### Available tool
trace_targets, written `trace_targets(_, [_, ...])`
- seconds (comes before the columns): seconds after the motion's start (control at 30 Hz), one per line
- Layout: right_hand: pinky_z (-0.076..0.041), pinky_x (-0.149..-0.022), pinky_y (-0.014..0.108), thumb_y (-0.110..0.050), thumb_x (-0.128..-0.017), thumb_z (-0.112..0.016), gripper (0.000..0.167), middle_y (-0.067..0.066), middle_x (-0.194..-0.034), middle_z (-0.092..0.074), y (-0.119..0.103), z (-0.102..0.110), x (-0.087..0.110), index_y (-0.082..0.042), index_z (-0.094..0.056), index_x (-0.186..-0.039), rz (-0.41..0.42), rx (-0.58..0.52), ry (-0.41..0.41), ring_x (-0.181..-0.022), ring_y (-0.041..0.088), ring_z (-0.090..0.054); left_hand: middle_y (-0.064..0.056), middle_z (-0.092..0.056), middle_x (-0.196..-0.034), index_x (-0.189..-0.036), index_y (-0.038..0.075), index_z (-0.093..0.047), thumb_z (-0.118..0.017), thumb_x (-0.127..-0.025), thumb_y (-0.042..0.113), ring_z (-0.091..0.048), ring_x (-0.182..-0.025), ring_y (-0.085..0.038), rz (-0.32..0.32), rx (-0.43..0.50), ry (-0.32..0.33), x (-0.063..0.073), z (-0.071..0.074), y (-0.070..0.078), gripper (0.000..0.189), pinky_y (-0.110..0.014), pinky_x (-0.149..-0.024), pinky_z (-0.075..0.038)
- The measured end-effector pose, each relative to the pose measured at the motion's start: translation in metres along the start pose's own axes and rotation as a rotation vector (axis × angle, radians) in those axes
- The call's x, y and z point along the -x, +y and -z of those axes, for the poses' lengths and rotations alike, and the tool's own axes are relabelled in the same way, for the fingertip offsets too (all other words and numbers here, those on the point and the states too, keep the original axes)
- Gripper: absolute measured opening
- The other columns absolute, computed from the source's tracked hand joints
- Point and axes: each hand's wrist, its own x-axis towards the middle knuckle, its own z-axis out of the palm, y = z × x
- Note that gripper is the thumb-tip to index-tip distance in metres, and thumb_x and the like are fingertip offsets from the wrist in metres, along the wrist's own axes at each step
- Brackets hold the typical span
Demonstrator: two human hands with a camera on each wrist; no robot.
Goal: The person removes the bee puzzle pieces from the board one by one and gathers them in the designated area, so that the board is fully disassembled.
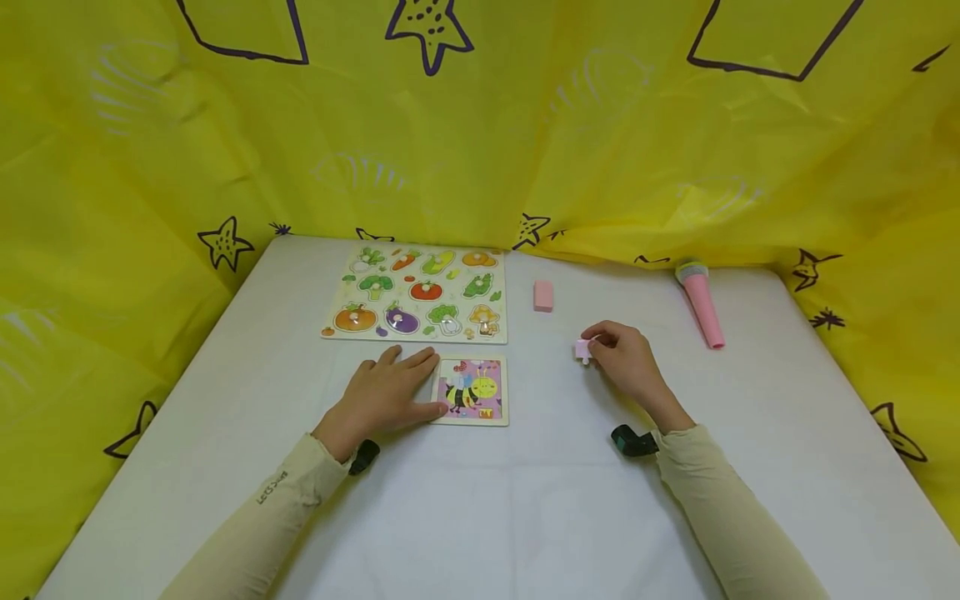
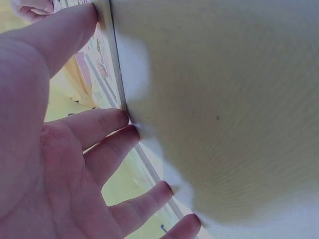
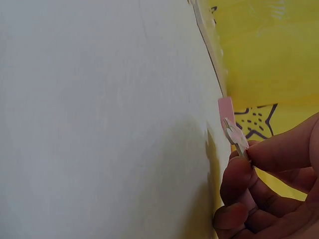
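Observation:
A small square bee jigsaw puzzle [image 1: 471, 392] in a pale frame lies flat on the table. My left hand [image 1: 393, 387] rests at its left edge with the fingers spread, the thumb touching the frame's lower left. In the left wrist view, the fingers [image 2: 107, 122] are extended, their tips along the board edges. To the right of the puzzle, my right hand [image 1: 628, 358] pinches a pink jigsaw piece [image 1: 582, 350] between thumb and fingers. The right wrist view shows this thin piece [image 3: 235, 137] edge-on, its far end sticking out past the fingertips.
Behind the bee puzzle lies a vegetable peg puzzle board [image 1: 420, 293]. A pink block [image 1: 543, 297] sits to its right, and a pink toy microphone [image 1: 702, 307] lies at the back right. Yellow patterned cloth [image 1: 480, 150] hangs around the white table [image 1: 465, 508].

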Motion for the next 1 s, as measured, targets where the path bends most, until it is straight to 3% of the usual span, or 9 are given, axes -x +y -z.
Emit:
trace_targets(0.2, [-0.048,-0.070,0.026,0.003,-0.101,-0.059,0.020,0.016,-0.090,-0.072,0.011,0.013,0.001,0.009,-0.073,-0.114,-0.007,0.056,0.012,-0.077,0.022,-0.062,-0.005,-0.039,-0.171,-0.165,0.012,-0.044,-0.068,-0.099,0.060,-0.032,-0.153,-0.049,0.002,-0.002,0.002,0.001,0.001,0.000,0.085,-0.069,-0.113,-0.036])
trace_targets(0.53, [-0.047,-0.080,0.037,0.000,-0.101,-0.062,0.019,0.017,-0.097,-0.072,0.024,0.037,0.006,0.007,-0.075,-0.113,-0.021,0.144,-0.007,-0.091,0.030,-0.060,-0.005,-0.038,-0.171,-0.165,0.013,-0.044,-0.068,-0.100,0.060,-0.031,-0.154,-0.049,0.003,0.004,-0.006,0.002,0.004,0.002,0.085,-0.068,-0.114,-0.035])
trace_targets(1.0, [-0.048,-0.073,0.034,-0.002,-0.099,-0.067,0.014,0.016,-0.092,-0.071,0.033,0.050,0.004,0.009,-0.072,-0.107,-0.029,0.210,-0.069,-0.087,0.030,-0.060,-0.005,-0.038,-0.171,-0.166,0.013,-0.043,-0.068,-0.099,0.060,-0.031,-0.154,-0.049,0.011,0.006,-0.012,0.000,0.003,0.002,0.085,-0.069,-0.115,-0.034])
